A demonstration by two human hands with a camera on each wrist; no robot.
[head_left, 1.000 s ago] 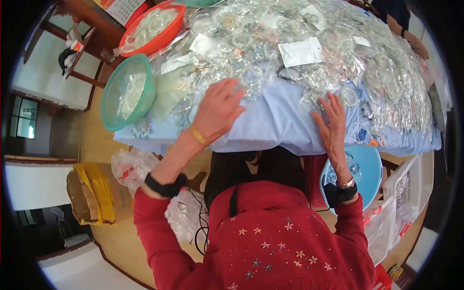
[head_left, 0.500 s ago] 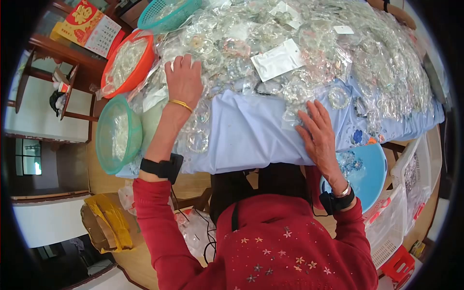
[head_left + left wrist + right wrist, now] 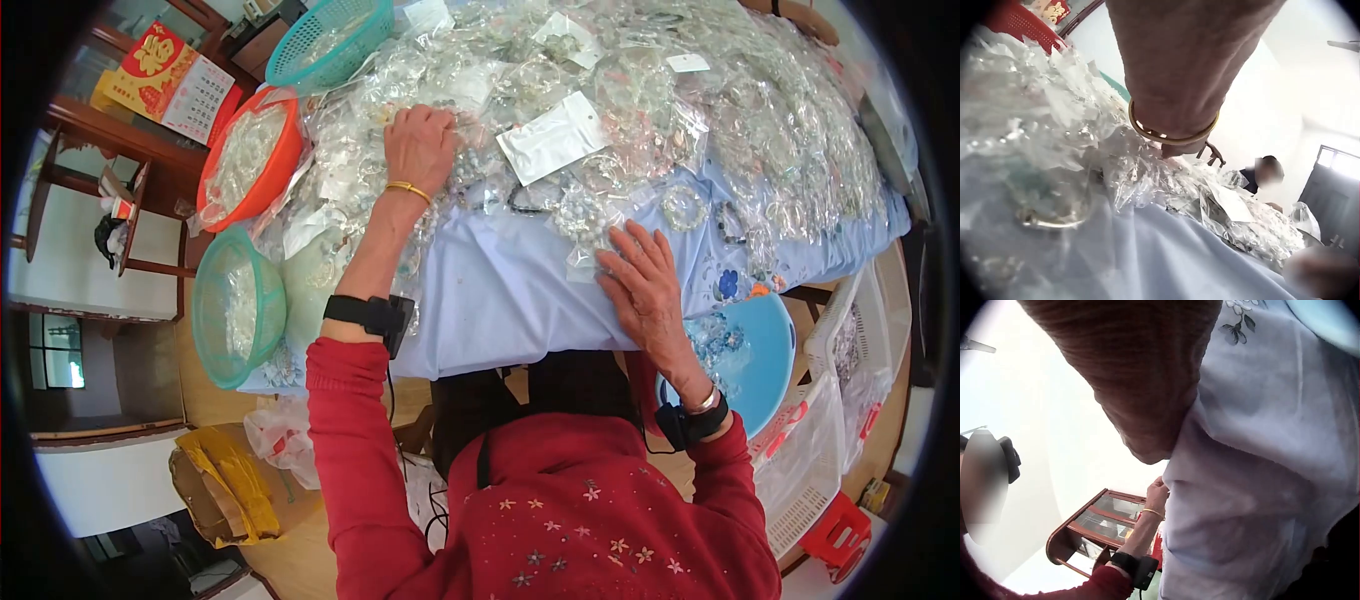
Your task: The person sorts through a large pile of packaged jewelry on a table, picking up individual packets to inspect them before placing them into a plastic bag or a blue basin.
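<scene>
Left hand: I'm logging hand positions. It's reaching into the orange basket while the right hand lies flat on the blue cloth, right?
No. In the head view the left hand is on the pile of bagged bracelets, apart from the orange basket. The right hand does lie flat on the blue cloth.

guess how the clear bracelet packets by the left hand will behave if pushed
Probably slippery: the clear packets are glossy film heaped loosely, so a push from the left hand would likely slide several at once. Likely floppy outside but lumpy, since stiff-looking beaded rings show through. Light singly, I'd guess; the heap less so.
</scene>
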